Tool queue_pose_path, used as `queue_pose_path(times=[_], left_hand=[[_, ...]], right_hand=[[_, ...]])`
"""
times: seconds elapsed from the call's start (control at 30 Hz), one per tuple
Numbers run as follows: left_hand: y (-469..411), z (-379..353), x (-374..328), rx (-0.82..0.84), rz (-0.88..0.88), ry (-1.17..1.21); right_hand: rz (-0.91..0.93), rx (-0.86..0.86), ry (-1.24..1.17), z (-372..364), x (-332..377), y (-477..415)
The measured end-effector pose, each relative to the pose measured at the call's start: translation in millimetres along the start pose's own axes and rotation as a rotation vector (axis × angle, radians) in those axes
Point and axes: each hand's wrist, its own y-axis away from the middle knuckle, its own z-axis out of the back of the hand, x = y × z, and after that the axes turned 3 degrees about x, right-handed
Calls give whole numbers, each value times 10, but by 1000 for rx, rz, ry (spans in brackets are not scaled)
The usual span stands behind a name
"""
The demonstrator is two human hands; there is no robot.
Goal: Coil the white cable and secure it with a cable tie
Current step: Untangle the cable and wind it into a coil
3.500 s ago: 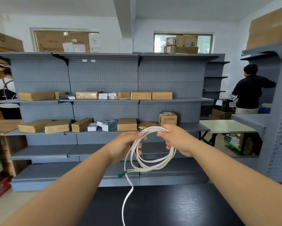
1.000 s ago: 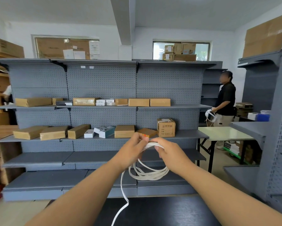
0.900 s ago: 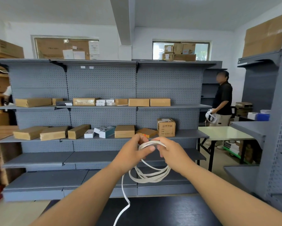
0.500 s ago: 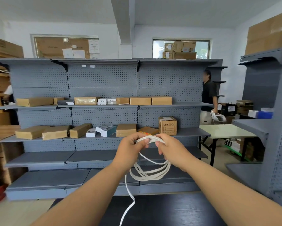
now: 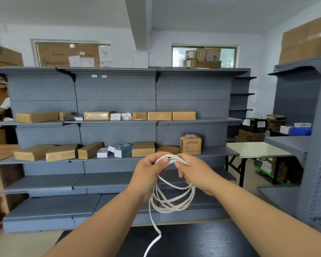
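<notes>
Between the two hands the loops have gathered tighter, and the person in dark clothes who stood past the right end of the shelves has gone from view. The left hand [image 5: 148, 173] grasps the top of the white cable [image 5: 171, 158], thumb over the bundle. The right hand [image 5: 194, 173] pinches the same bundle just beside it. The coil hangs below both, held in the air over the far edge of the black table [image 5: 202, 242]. One loose tail [image 5: 152, 219] drops from the coil toward the table and runs out of the bottom of the view, so coiling looks unfinished. No cable tie shows anywhere, so that step is not yet begun.

Behind stand grey pegboard shelves [image 5: 118, 89] carrying cardboard boxes [image 5: 143, 149] and a few small white ones. A pale folding table [image 5: 258, 149] stands at their right end, with more cartons beyond.
</notes>
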Motion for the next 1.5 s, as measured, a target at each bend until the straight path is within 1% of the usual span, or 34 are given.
queue_pose_path(times=[0.23, 0.37, 0.43, 0.47, 0.57, 0.67, 0.83, 0.97, 1.1, 1.2, 1.4, 1.5], left_hand=[[-55, 4, 44, -29, 37, 88], [-78, -30, 44, -129, 5, 138], [-83, -52, 35, -176, -24, 102], [-80, -68, 30, -174, -36, 83], [-55, -106, 37, -133, -7, 70], [-37, -124, 36, -47, 50, 76], [15, -196, -20, 67, 130, 162], [27, -217, -34, 91, 161, 207], [9, -245, 25, 78, 166, 135], [12, -278, 60, 110, 184, 158], [17, -308, 124, 25, 129, 157], [7, -339, 157, -93, 106, 137]], right_hand=[[-5, 25, -35, 20, 1, 5], [-16, 15, 39, 91, -7, -21], [-21, 4, 62, 119, -20, -35], [-22, -3, 59, 126, -27, -39], [-36, -19, 13, 132, -64, -40], [-47, -22, 10, 153, -115, -38], [-48, -21, -20, 181, -208, -20], [-40, -11, -116, 175, -259, -3], [-32, -10, -175, 192, -288, 17], [-47, -15, -220, 212, -317, 18], [-24, 3, -282, 216, -336, 51], [-14, -12, -315, 194, -345, 60]])
